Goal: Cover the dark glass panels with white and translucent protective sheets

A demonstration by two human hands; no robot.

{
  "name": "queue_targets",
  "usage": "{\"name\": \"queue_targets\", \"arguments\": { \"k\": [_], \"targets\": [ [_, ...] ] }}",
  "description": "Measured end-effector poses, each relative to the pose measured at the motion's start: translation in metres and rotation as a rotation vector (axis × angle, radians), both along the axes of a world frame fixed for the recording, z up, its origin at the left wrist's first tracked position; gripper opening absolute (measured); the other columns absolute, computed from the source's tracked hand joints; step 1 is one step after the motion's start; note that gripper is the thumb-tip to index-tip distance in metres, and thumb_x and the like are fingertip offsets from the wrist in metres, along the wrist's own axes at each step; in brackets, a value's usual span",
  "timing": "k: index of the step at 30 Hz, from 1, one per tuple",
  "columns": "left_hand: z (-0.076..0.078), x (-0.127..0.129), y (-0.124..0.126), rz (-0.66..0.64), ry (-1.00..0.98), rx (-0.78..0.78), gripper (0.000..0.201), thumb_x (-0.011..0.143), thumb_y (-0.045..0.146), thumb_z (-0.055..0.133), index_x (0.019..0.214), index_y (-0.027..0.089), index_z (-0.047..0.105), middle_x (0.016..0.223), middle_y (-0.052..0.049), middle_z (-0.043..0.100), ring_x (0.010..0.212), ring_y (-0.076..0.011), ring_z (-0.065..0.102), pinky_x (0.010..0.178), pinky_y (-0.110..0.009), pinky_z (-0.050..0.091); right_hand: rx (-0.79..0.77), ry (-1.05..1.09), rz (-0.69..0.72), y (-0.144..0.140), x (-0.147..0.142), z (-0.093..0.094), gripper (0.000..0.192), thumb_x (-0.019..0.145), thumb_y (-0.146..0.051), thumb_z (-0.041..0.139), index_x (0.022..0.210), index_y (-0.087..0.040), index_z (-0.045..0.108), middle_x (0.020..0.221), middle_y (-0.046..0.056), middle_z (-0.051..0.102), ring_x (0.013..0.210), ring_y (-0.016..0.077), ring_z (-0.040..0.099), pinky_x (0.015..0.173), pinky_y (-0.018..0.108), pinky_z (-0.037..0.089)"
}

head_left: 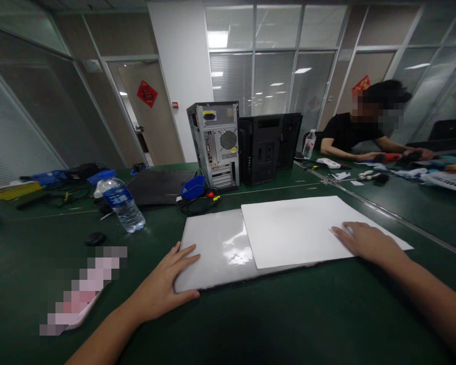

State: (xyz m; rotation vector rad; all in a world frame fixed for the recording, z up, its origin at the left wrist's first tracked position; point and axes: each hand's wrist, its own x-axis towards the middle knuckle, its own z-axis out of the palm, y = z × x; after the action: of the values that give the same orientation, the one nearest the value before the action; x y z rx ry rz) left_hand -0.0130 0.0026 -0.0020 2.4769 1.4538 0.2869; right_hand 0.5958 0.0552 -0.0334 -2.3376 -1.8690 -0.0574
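Note:
A glossy white panel [216, 248] lies flat on the green table [289, 314] in front of me. A matte white sheet [300, 228] lies on top of it, shifted to the right and overhanging its right side. My left hand [163, 286] rests flat with fingers spread at the glossy panel's near left corner. My right hand [368, 241] lies flat, palm down, on the right part of the matte sheet. Neither hand grips anything.
A water bottle [123, 203] and a black cap [95, 238] stand at left. Behind the sheets are a blue bin [193, 187] with cables, a dark flat panel [159, 185] and two computer towers [218, 144]. A seated person [365, 134] works at the far right.

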Motion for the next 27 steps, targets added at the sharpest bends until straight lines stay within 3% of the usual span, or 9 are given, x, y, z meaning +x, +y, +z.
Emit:
{"name": "queue_targets", "arguments": {
  "k": [6, 13, 19, 23, 27],
  "targets": [
    [0.002, 0.000, 0.000, 0.017, 0.009, -0.018, 0.082, 0.080, 0.069, 0.070, 0.151, 0.035, 0.049, 0.167, -0.004, 0.033, 0.155, -0.0416, 0.018, 0.121, -0.066, 0.026, -0.045, 0.012, 0.031, -0.005, -0.017, 0.012, 0.085, 0.096, -0.076, 0.019, 0.132, -0.015, 0.065, 0.138, 0.020, 0.061, 0.123, 0.0397, 0.058, 0.101, 0.056, 0.046],
    [0.002, 0.001, -0.001, 0.015, 0.036, -0.030, 0.082, 0.082, 0.071, 0.066, 0.153, 0.034, 0.047, 0.168, -0.005, 0.030, 0.156, -0.0405, 0.016, 0.121, -0.066, 0.024, -0.003, 0.004, 0.139, -0.009, -0.034, 0.018, 0.077, 0.098, -0.072, 0.023, 0.126, -0.016, 0.070, 0.130, 0.016, 0.067, 0.116, 0.0357, 0.062, 0.099, 0.053, 0.048],
    [0.003, 0.003, -0.001, 0.020, 0.033, -0.029, 0.081, 0.082, 0.068, 0.068, 0.152, 0.033, 0.048, 0.168, -0.005, 0.030, 0.155, -0.0407, 0.017, 0.122, -0.065, 0.024, 0.043, 0.135, 0.169, -0.014, -0.051, 0.029, 0.074, 0.099, -0.071, 0.027, 0.129, -0.018, 0.069, 0.128, 0.012, 0.069, 0.112, 0.0328, 0.065, 0.097, 0.050, 0.051],
    [0.002, 0.002, -0.001, 0.020, 0.033, -0.027, 0.081, 0.083, 0.068, 0.068, 0.153, 0.033, 0.047, 0.168, -0.005, 0.030, 0.156, -0.0404, 0.016, 0.122, -0.065, 0.024, 0.084, 0.136, 0.137, -0.013, -0.048, 0.030, 0.073, 0.099, -0.068, 0.028, 0.132, -0.017, 0.068, 0.130, 0.014, 0.068, 0.114, 0.0344, 0.065, 0.098, 0.051, 0.051],
    [0.001, 0.002, 0.000, 0.017, 0.023, -0.022, 0.082, 0.081, 0.069, 0.069, 0.153, 0.033, 0.048, 0.168, -0.006, 0.031, 0.155, -0.0411, 0.016, 0.122, -0.065, 0.024, 0.045, 0.089, 0.101, -0.007, -0.033, 0.019, 0.072, 0.098, -0.067, 0.031, 0.132, -0.013, 0.067, 0.133, 0.017, 0.065, 0.116, 0.0351, 0.063, 0.101, 0.052, 0.049]
  ]
}}
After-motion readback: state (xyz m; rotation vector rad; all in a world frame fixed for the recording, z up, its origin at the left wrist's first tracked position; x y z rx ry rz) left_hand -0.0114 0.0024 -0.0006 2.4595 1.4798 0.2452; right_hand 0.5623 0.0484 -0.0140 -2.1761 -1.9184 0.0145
